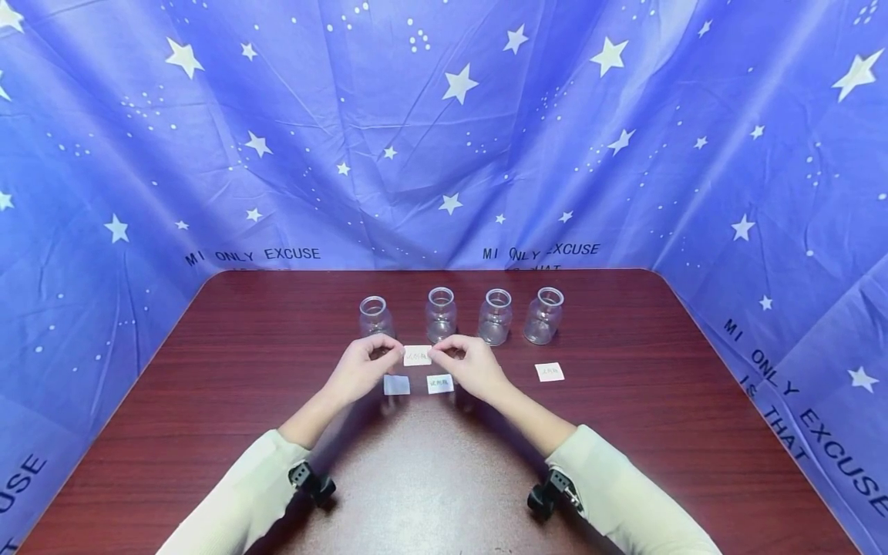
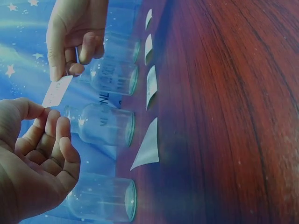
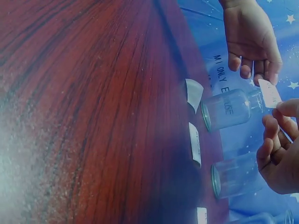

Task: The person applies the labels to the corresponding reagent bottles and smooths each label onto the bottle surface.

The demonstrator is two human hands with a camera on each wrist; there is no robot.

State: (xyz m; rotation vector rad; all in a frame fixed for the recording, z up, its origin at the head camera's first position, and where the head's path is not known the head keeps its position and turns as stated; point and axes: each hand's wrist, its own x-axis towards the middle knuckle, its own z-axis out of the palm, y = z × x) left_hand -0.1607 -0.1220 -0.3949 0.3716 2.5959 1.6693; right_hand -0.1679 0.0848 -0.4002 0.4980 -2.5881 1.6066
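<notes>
A small white paper label (image 1: 417, 355) with handwriting is held up between both hands, in front of a row of clear glass jars. My left hand (image 1: 364, 366) pinches its left edge between thumb and index finger. At the opposite edge, the thumb and finger of my right hand (image 1: 475, 368) pinch it too. In the left wrist view the label (image 2: 58, 92) is tilted and above the table. The leftmost jar (image 1: 375, 316) stands behind my left hand, which covers its lower part. Another jar (image 1: 441, 316) is just behind the label.
Two more open jars (image 1: 496, 317) (image 1: 544, 316) continue the row to the right. On the dark red wooden table (image 1: 208, 385) lie several labels, among them a bluish blank-looking one (image 1: 397, 385), a written one (image 1: 440, 383) and one farther right (image 1: 549, 371). A blue star-patterned curtain (image 1: 388, 100) surrounds the table.
</notes>
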